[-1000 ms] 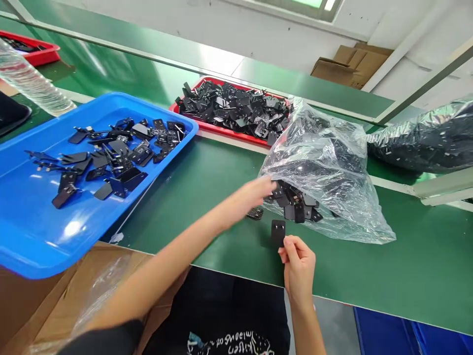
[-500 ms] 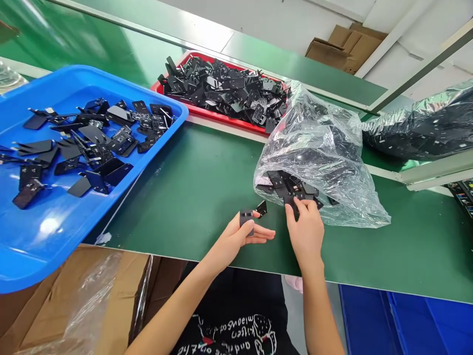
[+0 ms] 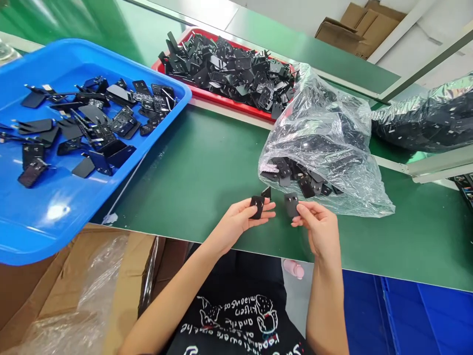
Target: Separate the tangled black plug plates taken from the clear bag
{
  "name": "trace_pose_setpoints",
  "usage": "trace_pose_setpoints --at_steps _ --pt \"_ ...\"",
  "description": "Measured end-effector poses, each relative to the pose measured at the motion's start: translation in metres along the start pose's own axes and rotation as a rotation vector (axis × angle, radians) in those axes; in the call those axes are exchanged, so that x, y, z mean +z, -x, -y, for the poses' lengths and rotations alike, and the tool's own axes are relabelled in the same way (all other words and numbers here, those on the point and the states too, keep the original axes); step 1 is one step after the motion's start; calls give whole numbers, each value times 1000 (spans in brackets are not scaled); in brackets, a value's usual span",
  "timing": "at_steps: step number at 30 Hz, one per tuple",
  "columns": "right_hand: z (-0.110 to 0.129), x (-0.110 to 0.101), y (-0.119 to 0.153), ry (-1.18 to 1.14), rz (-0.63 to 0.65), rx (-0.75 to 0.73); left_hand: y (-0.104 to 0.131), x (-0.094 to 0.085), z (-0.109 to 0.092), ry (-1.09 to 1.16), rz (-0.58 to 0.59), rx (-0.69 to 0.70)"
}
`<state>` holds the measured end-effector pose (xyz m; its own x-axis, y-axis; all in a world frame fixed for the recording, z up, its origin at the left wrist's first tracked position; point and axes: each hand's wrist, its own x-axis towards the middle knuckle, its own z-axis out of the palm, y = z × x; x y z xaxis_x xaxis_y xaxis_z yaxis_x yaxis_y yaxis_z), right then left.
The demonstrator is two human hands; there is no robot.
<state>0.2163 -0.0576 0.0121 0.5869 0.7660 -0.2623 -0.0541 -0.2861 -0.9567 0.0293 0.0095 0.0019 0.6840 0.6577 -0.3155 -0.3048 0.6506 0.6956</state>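
My left hand (image 3: 246, 217) grips a small black plastic plate (image 3: 257, 207) between thumb and fingers, above the front of the green table. To its right, my right hand (image 3: 320, 222) pinches a flat black plastic piece (image 3: 291, 204) with rounded corners and small marks near its top. The two pieces are apart. Just behind my left fingertips lies a small black part (image 3: 266, 192) on the table. Beyond my right hand, a clear plastic bag (image 3: 332, 158) lies with its mouth toward me, and several similar black pieces (image 3: 306, 182) show in the opening.
A blue tray (image 3: 155, 143) at the left holds scattered black parts. Behind, a red tray (image 3: 236, 111) is heaped with them. A second filled bag (image 3: 428, 121) rests at the right beside a metal frame. Cardboard (image 3: 125, 276) lies under the front edge of the green table (image 3: 207, 148).
My right hand has drawn a black piece away from the bag's mouth and raised it toward me. My left hand has turned its plate to face up. The view has shifted slightly.
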Motion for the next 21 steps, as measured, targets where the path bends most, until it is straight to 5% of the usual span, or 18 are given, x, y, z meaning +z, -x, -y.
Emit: trace_pose_setpoints --at_steps 7,21 --pt "-3 28 25 -312 229 164 -2 0 -1 39 56 27" --pt "-14 32 17 -403 272 167 -1 -1 -3 129 71 15"
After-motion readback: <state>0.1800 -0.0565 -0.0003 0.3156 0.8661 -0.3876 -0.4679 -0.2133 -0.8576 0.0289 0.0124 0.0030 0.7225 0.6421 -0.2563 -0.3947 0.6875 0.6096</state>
